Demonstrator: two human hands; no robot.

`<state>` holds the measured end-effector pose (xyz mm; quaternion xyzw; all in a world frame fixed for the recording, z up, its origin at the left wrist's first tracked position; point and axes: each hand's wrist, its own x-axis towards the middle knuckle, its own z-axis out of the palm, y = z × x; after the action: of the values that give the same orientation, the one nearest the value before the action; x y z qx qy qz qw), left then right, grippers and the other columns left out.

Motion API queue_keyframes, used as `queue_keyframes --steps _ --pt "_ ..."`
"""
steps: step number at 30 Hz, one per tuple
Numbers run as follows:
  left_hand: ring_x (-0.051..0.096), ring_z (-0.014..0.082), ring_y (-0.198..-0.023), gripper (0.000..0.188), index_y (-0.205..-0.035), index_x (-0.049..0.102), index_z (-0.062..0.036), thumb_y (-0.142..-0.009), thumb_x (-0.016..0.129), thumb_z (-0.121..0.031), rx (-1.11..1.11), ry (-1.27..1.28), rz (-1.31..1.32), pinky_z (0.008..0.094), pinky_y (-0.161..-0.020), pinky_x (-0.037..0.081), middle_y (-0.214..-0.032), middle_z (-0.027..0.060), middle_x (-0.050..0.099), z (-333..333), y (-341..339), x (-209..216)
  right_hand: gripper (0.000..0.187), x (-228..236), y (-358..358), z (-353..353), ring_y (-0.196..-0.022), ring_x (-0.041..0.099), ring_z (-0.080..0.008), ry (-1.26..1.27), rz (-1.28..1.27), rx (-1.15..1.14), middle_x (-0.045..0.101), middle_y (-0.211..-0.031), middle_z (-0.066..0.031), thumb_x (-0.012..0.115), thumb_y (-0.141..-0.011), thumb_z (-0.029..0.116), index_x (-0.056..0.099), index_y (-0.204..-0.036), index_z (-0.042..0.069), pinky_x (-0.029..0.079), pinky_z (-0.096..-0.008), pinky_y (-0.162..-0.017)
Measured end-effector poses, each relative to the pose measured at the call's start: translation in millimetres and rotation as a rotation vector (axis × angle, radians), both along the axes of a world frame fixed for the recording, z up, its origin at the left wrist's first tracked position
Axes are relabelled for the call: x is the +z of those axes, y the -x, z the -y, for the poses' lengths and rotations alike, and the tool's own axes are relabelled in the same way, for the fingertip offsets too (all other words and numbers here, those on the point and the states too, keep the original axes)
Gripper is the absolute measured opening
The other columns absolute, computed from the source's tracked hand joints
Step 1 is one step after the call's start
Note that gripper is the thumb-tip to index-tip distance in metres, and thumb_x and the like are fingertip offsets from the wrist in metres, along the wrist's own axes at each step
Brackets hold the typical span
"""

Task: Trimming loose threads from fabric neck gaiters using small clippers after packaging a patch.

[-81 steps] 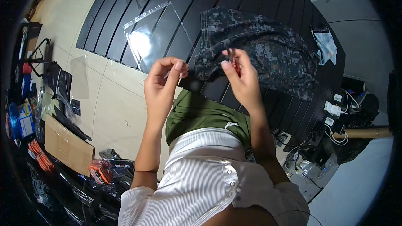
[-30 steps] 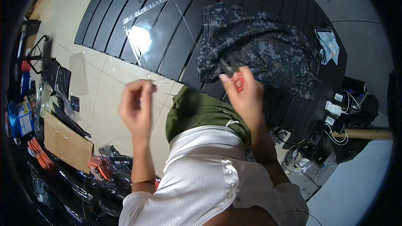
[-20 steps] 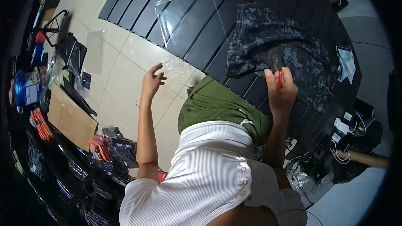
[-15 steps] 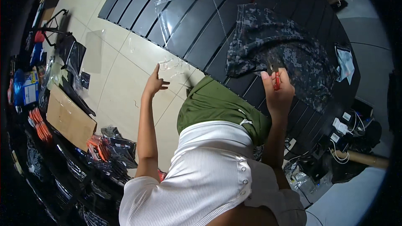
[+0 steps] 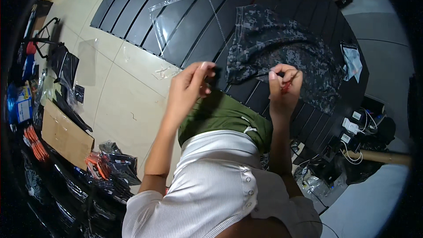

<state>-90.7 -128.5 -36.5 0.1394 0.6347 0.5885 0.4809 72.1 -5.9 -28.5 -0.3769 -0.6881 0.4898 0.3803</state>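
My right hand (image 5: 285,90) is closed around red-handled thread snips (image 5: 286,87); their handle shows in the palm, while the blades are hidden. Its thumb and forefinger come together over a dark blue-grey camouflage garment (image 5: 299,57), spread on a black slatted table (image 5: 194,44). Whether the fingertips touch the cloth or hold a thread is too small to tell. Short of the garment's left edge, my left hand (image 5: 187,83) hovers above the table's near edge, its fingers curved and apart, with nothing visible in them.
A clear plastic bag (image 5: 176,17) lies left of the garment, and a small printed packet (image 5: 352,61) to its right. Thread scraps (image 5: 165,72) litter the tiled floor. Cardboard (image 5: 66,132) and bagged goods (image 5: 119,163) stand at left; chargers and cables (image 5: 352,128) at right.
My left hand has moved right and up toward the garment, its pointing forefinger now curved. My right hand has turned, so the snips' blades no longer show. The whole view has shifted slightly.
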Motion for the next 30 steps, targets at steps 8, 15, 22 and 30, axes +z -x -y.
queue_keyframes --steps 8,15,22,30 --pt "0.050 0.0013 -0.064 0.015 -0.090 0.061 0.0003 -0.082 0.062 -0.013 -0.057 -0.027 -0.312 0.0151 -0.056 0.038 -0.075 -0.0027 0.058 -32 -13 -20 0.021 9 7 15 -0.053 0.031 0.0011 0.039 0.110 0.096 0.052 -0.091 -0.0061 0.052 -0.079 -0.006 0.035 -0.079 0.006 0.029 -0.0132 -0.051" --pt "0.050 0.0028 -0.069 0.023 -0.100 0.059 -0.0005 -0.080 0.063 -0.011 -0.133 -0.065 0.254 0.0165 -0.062 0.040 -0.080 -0.0026 0.058 -28 -10 -12 0.033 4 10 11 -0.048 0.029 0.0006 0.025 -0.007 0.098 0.058 -0.102 -0.0161 0.059 -0.073 -0.012 0.031 -0.073 0.007 0.030 -0.0141 -0.048" --pt "0.052 0.0030 -0.071 0.025 -0.103 0.058 -0.0006 -0.080 0.062 -0.008 0.007 -0.167 0.412 0.0152 -0.064 0.041 -0.083 -0.0014 0.060 -28 -19 -16 0.033 2 14 14 -0.049 0.034 0.0000 -0.075 0.151 0.154 0.061 -0.098 -0.0151 0.061 -0.073 -0.010 0.032 -0.074 0.006 0.032 -0.0147 -0.049" --pt "0.056 0.0049 -0.079 0.034 -0.114 0.051 0.0021 -0.081 0.058 -0.001 0.022 -0.222 0.570 0.0155 -0.070 0.044 -0.094 0.0049 0.063 -29 -24 -4 0.033 -1 11 14 -0.050 0.039 0.0009 -0.098 0.116 0.140 0.062 -0.096 -0.0157 0.062 -0.074 -0.010 0.033 -0.075 0.006 0.034 -0.0139 -0.050"
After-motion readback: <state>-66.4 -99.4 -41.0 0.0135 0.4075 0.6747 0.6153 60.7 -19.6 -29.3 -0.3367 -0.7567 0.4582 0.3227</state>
